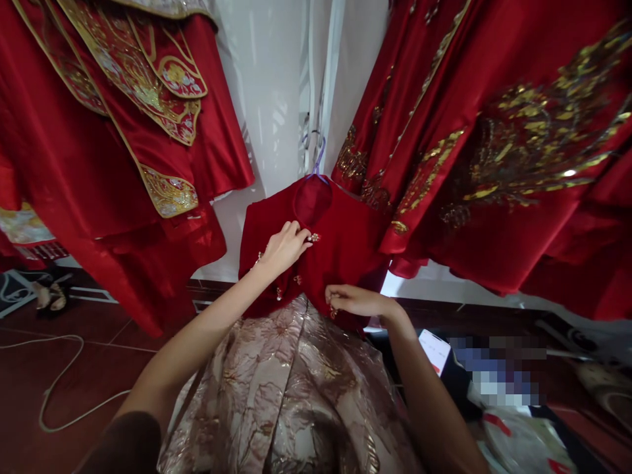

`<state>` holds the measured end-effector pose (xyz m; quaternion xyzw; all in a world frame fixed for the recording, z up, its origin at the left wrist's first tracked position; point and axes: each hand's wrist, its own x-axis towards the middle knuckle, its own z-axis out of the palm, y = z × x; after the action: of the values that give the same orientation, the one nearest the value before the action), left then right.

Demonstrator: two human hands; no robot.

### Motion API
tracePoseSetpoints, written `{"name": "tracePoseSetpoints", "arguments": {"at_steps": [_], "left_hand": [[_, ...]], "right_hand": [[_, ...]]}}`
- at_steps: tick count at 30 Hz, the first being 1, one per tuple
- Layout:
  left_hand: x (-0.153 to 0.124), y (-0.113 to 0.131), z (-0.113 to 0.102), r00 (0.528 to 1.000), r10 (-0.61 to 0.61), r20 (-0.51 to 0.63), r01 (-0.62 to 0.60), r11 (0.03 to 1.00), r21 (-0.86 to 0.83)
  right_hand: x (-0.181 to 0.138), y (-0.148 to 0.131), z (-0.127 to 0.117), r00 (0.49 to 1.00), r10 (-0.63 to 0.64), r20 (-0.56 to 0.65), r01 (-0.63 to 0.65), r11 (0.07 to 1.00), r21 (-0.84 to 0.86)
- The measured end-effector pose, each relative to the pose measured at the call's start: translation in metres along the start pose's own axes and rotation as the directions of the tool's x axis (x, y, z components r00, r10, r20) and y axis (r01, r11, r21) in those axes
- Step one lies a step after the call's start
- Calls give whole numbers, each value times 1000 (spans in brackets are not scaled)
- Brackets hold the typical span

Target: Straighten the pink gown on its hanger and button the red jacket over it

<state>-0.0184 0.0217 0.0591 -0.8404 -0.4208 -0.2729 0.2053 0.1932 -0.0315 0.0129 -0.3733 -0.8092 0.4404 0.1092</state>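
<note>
A small red velvet top (345, 243) hangs on a purple hanger (318, 161) against the white wall, above a pale pink and gold brocade skirt (291, 395). My left hand (285, 247) pinches the top's front edge just below the collar, next to a small beaded gold button (313, 237). Lower down, my right hand (353, 299) has its fingers closed on the top's hem, near another small button. Both forearms reach up from the bottom of the view.
Large red robes with gold embroidery hang at the left (99, 131) and at the right (494, 145). A white cable (59, 382) loops over the dark red floor at left. Sandals (49, 296) lie at far left. A phone (434, 349) and papers lie at lower right.
</note>
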Motion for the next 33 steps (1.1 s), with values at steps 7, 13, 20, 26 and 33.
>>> {"name": "tracePoseSetpoints", "arguments": {"at_steps": [7, 13, 20, 26, 33], "left_hand": [[16, -8, -8, 953, 299, -57, -298, 954, 27], [21, -15, -3, 899, 438, 3, -437, 897, 63], [23, -20, -5, 974, 226, -35, -228, 967, -112], [24, -24, -9, 951, -211, -227, 203, 977, -58], [30, -61, 14, 845, -460, -273, 357, 865, -352]], "right_hand": [[-4, 8, -2, 1000, -9, -28, 12, 993, 120], [4, -8, 4, 849, -22, -528, -12, 998, -61], [52, -60, -7, 372, -145, -917, 379, 925, 7], [92, -79, -27, 321, 64, -945, 258, 954, 152], [83, -48, -30, 115, -103, -988, -310, 941, -134]]}}
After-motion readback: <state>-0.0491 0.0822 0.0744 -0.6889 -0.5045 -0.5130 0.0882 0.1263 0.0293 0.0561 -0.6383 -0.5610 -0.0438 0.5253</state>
